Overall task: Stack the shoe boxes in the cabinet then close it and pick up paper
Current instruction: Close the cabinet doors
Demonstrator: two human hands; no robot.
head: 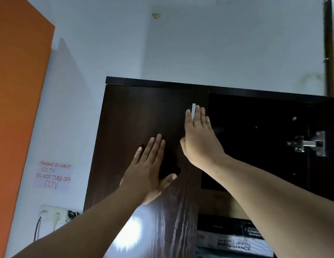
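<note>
A dark brown wooden cabinet [143, 84] fills the middle of the head view. Its left door [132, 123] faces me. My left hand [151, 170] lies flat on that door with straight fingers. My right hand [198, 138] is also flat and presses the door's right edge, over its white handle [193, 108]. The right side of the cabinet stands open and dark inside. Stacked shoe boxes [231, 241] show at the lower right inside it, a brown one [218, 203] above printed black and white ones. No paper to pick up is in sight.
The right door's metal hinge [309, 144] shows on the open side. An orange panel [19, 108] stands at the left. On the blue wall hang a handwritten CCTV note [53, 175] and a socket with plugs [54, 215].
</note>
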